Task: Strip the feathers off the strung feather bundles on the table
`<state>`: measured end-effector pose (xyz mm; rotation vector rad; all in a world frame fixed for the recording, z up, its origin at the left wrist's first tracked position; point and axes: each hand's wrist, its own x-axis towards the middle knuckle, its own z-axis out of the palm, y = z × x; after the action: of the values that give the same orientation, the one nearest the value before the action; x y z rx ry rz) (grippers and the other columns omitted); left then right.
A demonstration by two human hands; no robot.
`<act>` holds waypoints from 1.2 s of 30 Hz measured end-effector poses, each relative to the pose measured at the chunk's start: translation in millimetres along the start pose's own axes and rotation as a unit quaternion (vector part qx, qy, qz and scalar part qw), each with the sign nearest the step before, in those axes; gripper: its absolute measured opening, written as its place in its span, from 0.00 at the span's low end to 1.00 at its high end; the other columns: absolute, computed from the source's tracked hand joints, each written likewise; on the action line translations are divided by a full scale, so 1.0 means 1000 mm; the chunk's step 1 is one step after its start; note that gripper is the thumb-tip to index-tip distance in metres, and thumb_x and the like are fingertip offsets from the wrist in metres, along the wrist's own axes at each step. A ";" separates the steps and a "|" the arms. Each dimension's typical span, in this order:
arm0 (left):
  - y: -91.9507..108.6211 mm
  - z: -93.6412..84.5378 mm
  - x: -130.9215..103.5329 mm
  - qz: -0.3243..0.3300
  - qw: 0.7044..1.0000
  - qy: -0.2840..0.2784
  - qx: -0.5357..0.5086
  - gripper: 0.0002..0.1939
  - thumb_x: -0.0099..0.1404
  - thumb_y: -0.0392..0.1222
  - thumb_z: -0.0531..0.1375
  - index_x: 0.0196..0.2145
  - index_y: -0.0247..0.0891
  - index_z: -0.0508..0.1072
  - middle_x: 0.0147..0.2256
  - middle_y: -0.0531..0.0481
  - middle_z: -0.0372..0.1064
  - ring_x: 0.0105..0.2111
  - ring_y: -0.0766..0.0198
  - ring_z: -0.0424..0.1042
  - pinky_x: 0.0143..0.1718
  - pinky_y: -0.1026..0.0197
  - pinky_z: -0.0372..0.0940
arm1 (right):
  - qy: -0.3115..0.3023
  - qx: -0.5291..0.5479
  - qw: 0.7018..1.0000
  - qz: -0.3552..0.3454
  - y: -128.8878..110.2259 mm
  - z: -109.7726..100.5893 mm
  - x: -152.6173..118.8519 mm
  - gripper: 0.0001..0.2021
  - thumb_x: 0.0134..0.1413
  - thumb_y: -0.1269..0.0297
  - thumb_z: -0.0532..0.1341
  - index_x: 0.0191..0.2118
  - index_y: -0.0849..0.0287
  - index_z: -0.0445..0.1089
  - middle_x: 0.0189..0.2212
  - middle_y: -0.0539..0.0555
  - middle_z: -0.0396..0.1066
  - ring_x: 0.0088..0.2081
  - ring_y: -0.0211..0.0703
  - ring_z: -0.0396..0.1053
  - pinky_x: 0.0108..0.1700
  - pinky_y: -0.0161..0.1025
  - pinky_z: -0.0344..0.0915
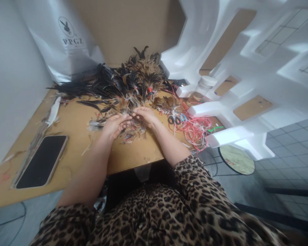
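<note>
Both hands meet over the middle of the table, fingertips close together. My left hand (115, 125) is closed in a pinch on a small bunch of brown feathers (122, 106) that fans upward above the fingers. My right hand (145, 115) pinches beside it, thumb and forefinger together near the base of the feathers; what lies between these fingers is too small to make out. Loose feather scraps (129, 135) lie under the hands. Behind them spreads a large heap of black feathers (102, 83) and brown feather bunches (146, 68).
A phone (42, 162) lies at the left, near a white feather (53, 111). To the right are scissors (174, 120), tangled pink string (195, 131) and a white-lidded jar (207, 82). White foam packing (228, 111) juts over the right edge. A silver bag (69, 58) stands behind.
</note>
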<state>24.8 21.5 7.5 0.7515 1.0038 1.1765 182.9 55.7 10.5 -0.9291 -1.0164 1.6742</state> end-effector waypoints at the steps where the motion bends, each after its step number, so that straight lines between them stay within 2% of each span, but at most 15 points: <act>1: 0.000 0.001 -0.001 -0.002 1.000 -0.003 0.003 0.07 0.51 0.35 0.65 0.28 0.29 0.72 0.29 0.43 0.75 0.21 0.72 0.70 0.17 0.74 0.60 | -0.008 0.018 1.000 0.004 0.001 0.000 0.000 0.10 0.36 0.65 0.66 0.28 0.63 0.69 0.21 0.48 0.71 0.19 0.25 0.59 0.22 0.25 0.55; 5: -0.001 0.001 -0.001 0.001 1.000 -0.010 0.012 0.06 0.51 0.35 0.65 0.27 0.29 0.72 0.30 0.43 0.75 0.21 0.72 0.71 0.17 0.74 0.60 | -0.050 0.067 0.996 0.023 0.001 0.001 -0.001 0.13 0.35 0.63 0.68 0.28 0.63 0.67 0.21 0.47 0.70 0.18 0.24 0.57 0.20 0.25 0.53; 9: -0.002 0.001 -0.001 0.008 1.000 -0.020 0.018 0.07 0.52 0.37 0.64 0.29 0.29 0.73 0.33 0.41 0.75 0.22 0.71 0.72 0.17 0.74 0.60 | -0.073 0.071 0.994 0.034 0.002 0.002 -0.001 0.13 0.36 0.62 0.67 0.28 0.62 0.66 0.20 0.45 0.68 0.17 0.24 0.54 0.19 0.25 0.49; 16: -0.002 0.003 -0.003 -0.001 0.999 -0.039 0.013 0.08 0.51 0.35 0.65 0.30 0.29 0.74 0.31 0.42 0.75 0.22 0.72 0.71 0.18 0.74 0.60 | -0.035 0.049 0.998 0.012 0.007 0.007 0.001 0.12 0.36 0.63 0.66 0.27 0.62 0.66 0.19 0.45 0.67 0.17 0.24 0.54 0.19 0.24 0.48; 21: -0.003 0.004 -0.002 -0.002 1.000 -0.011 0.018 0.06 0.50 0.34 0.65 0.27 0.29 0.74 0.27 0.43 0.74 0.21 0.72 0.70 0.18 0.74 0.59 | -0.014 0.016 1.000 -0.023 0.010 0.008 0.001 0.11 0.37 0.62 0.66 0.27 0.63 0.67 0.22 0.47 0.70 0.18 0.25 0.55 0.19 0.25 0.50; 27: -0.004 0.004 -0.002 0.013 0.998 0.000 0.055 0.07 0.50 0.34 0.65 0.28 0.28 0.74 0.25 0.45 0.73 0.21 0.72 0.69 0.20 0.73 0.60 | -0.005 -0.029 0.998 -0.064 0.012 0.008 0.001 0.12 0.38 0.60 0.66 0.27 0.63 0.68 0.23 0.48 0.71 0.19 0.25 0.57 0.21 0.25 0.52; 32: -0.005 0.003 -0.001 0.050 0.995 0.013 0.081 0.06 0.50 0.36 0.64 0.22 0.30 0.72 0.21 0.47 0.71 0.19 0.73 0.67 0.20 0.73 0.60 | 0.002 -0.071 0.995 -0.069 0.010 0.009 -0.001 0.15 0.37 0.57 0.67 0.28 0.62 0.68 0.16 0.44 0.63 0.16 0.25 0.51 0.18 0.27 0.47; 34: -0.005 0.003 -0.001 0.060 0.995 0.011 0.081 0.07 0.50 0.36 0.65 0.23 0.30 0.72 0.22 0.47 0.71 0.20 0.73 0.68 0.20 0.73 0.60 | -0.003 -0.080 0.995 -0.061 0.010 0.011 -0.002 0.16 0.35 0.56 0.68 0.29 0.62 0.68 0.16 0.43 0.63 0.17 0.25 0.53 0.20 0.27 0.51; 36: -0.006 0.002 0.000 0.061 0.995 0.004 0.082 0.07 0.49 0.37 0.65 0.24 0.30 0.72 0.23 0.47 0.71 0.22 0.71 0.70 0.21 0.72 0.61 | -0.013 -0.069 0.996 -0.053 0.011 0.012 -0.004 0.17 0.32 0.57 0.68 0.29 0.62 0.68 0.19 0.45 0.66 0.20 0.27 0.60 0.25 0.28 0.57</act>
<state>28.7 19.9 3.3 0.9490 1.0827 1.2133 169.7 47.5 5.6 -0.9281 -1.1910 1.5469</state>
